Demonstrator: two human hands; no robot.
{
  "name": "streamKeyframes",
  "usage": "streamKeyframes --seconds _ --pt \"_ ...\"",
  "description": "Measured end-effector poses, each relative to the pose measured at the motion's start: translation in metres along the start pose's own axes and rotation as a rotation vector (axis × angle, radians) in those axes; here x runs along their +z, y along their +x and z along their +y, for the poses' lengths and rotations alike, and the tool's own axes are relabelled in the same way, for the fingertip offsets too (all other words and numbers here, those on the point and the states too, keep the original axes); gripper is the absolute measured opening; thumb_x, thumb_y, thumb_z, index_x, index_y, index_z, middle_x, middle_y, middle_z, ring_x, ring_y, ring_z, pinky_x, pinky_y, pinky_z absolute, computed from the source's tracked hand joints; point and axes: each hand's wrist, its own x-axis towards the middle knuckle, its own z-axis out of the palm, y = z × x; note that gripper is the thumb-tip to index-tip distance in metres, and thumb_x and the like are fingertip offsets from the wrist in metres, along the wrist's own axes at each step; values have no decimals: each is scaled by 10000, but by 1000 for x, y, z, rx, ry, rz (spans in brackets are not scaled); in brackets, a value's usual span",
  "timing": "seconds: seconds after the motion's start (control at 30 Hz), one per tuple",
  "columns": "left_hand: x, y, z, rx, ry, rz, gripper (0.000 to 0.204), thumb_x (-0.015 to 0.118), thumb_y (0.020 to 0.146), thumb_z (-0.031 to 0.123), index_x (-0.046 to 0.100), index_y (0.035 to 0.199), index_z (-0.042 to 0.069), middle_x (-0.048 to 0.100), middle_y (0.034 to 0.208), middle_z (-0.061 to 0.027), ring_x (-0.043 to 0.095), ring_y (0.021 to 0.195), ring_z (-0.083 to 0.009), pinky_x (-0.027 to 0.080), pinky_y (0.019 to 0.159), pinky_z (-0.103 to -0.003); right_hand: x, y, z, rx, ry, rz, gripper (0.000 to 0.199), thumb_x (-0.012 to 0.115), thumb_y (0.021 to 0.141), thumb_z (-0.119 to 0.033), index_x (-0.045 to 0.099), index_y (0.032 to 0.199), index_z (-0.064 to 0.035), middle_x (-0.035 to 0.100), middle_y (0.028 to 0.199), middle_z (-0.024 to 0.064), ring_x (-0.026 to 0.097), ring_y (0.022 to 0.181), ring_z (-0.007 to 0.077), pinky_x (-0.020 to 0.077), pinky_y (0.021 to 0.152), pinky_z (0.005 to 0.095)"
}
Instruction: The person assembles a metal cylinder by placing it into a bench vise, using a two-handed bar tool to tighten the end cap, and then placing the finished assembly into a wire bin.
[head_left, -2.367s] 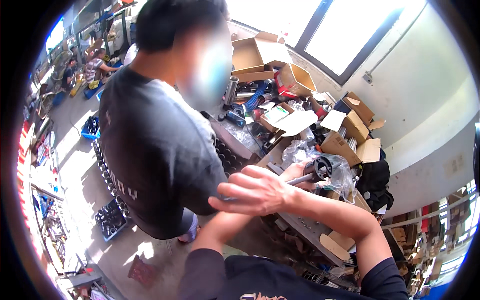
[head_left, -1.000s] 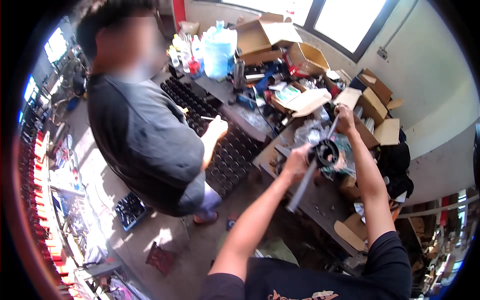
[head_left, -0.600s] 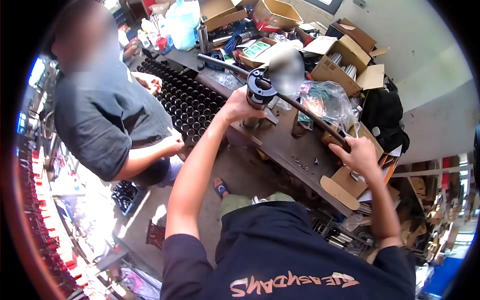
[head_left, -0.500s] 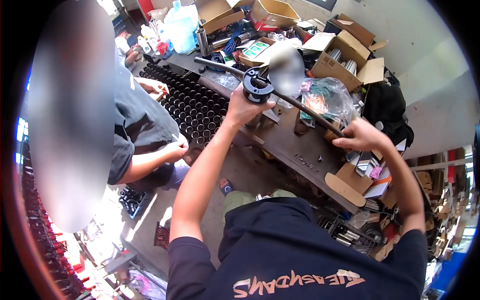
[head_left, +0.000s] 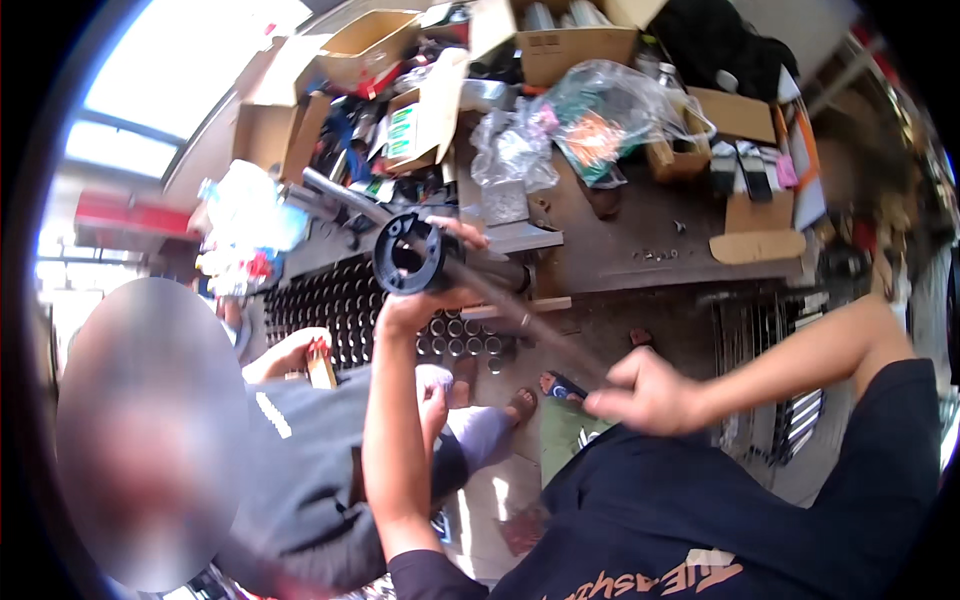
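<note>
A black ring-shaped part (head_left: 442,264) with a wide opening sits in my left hand (head_left: 412,308), whose fingers wrap around it from below and behind. A long, thin metal rod (head_left: 530,325) slants past the ring, running from the upper left down to my right hand. Whether it goes through the opening or behind it, I cannot tell. My right hand (head_left: 650,395) is closed around the rod's lower end, close to my body. Blur smears this end of the rod.
A person in a dark shirt (head_left: 310,450) works close on my left, a small piece in one hand. Rows of black tubes (head_left: 335,310) stand beyond. Ahead, the workbench (head_left: 640,235) carries screws, a clear plastic bag (head_left: 610,110) and an open cardboard box (head_left: 575,55).
My view has swung, so the bench now lies straighter ahead. My right hand has come down nearer my body with the rod's end. The ring has turned, showing its opening more.
</note>
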Motion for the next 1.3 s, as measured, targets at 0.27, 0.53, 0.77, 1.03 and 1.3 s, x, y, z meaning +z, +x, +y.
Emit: streamKeyframes --seconds 0.27,0.53,0.77,1.03,1.3 --pt "-24 -3 24 -357 -38 -195 831 888 679 90 501 1413 40 616 1291 -96 575 1173 -187 466 1002 -337 262 106 -27 -392 743 391 272 595 960 -187 563 749 -20 509 688 91 504 674 219 419 696 363" --pt "65 -194 74 -665 64 594 506 456 1038 446 565 1259 5 657 1070 -103 641 867 -209 538 717 -353 84 154 -26 -531 447 764 243 585 995 -205 548 1114 3 632 934 183 628 837 286 495 778 411" --pt "179 -188 82 -303 554 1055 346 728 890 209 645 1133 -23 685 827 -28 640 659 -155 527 599 -283 -102 291 -174 -1141 -1483 744 437 651 842 -162 617 1277 -189 526 1408 98 443 1343 311 335 1097 467" --pt "138 -37 96 -1123 1505 1063 175 602 878 229 702 888 86 737 834 -156 750 821 -313 601 719 -429 -218 362 -171 -769 -1537 565 187 666 826 -269 770 819 -113 730 877 127 697 977 295 490 1001 424" --pt "129 -52 100 -1115 1686 1042 370 696 864 423 758 914 61 751 886 -178 748 837 -352 602 749 -445 -204 402 -134 -778 -1294 626 295 681 853 -335 757 804 -54 712 959 192 676 959 379 550 843 460"
